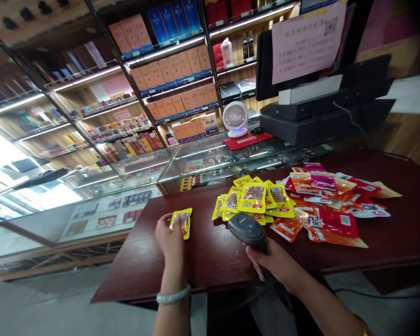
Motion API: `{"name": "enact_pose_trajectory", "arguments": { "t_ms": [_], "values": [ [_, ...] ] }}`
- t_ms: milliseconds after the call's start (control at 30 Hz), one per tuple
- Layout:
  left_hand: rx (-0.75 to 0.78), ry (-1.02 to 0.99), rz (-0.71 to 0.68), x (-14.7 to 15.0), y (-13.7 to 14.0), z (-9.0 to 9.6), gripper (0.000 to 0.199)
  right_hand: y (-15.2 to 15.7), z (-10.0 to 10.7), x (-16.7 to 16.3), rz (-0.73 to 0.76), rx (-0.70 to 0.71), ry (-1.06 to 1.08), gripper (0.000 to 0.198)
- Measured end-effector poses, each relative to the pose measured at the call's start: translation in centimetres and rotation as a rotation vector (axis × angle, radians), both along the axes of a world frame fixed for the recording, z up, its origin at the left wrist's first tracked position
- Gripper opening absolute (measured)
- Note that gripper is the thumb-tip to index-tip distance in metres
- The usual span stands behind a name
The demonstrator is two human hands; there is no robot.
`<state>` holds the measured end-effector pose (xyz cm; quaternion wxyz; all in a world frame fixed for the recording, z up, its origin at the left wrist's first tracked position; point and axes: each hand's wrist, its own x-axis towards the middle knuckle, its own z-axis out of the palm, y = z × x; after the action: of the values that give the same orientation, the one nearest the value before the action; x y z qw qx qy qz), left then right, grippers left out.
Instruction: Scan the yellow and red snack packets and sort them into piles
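Note:
My left hand (170, 235) pinches the left edge of a yellow snack packet (185, 224) at the left part of the dark red table (140, 256). A pale bangle circles that wrist. In my right hand (273, 261) is a black barcode scanner (248, 228), gripped by its handle, its head tilted up to the left over the table. Just behind the scanner lies a heap of similar yellow packets (254, 196) with a clear window. To their right spreads a pile of red, orange and pink snack packets (339, 221).
Beyond the table stands a glass display counter (203, 161) with a small white fan (235, 119) and a red mat (247, 141). A cash register monitor (264, 65) with a pink paper sign (306, 42) is at the back right. Shelves of boxes (175, 67) line the wall.

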<state>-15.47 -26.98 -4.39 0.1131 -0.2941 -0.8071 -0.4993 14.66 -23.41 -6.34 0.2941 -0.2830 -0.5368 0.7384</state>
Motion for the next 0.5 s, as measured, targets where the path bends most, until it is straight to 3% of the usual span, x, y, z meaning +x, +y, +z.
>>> {"name": "enact_pose_trajectory", "arguments": {
  "t_ms": [100, 167, 367, 433, 500],
  "values": [
    [-0.199, -0.089, -0.349, 3.3, 2.3, 0.2, 0.033, 0.0, 0.5, 0.6, -0.014, 0.013, -0.025, 0.055],
    [-0.336, -0.102, -0.502, 5.7, 4.3, 0.1, 0.035, 0.0, 0.7, 0.9, -0.023, 0.004, -0.030, 0.056],
    [-0.561, 0.020, -0.475, 9.0, 9.6, 0.3, 0.027, -0.2, 0.2, 1.3, -0.055, -0.022, -0.011, 0.057],
    [-0.550, 0.028, -0.487, 8.9, 10.2, 0.2, 0.020, -0.1, -0.1, 1.2, -0.044, -0.007, -0.023, 0.056],
    [-0.439, -0.014, -0.497, 8.5, 9.9, 0.0, 0.016, -0.1, -0.4, 0.9, -0.019, 0.021, -0.046, 0.056]
  ]
}}
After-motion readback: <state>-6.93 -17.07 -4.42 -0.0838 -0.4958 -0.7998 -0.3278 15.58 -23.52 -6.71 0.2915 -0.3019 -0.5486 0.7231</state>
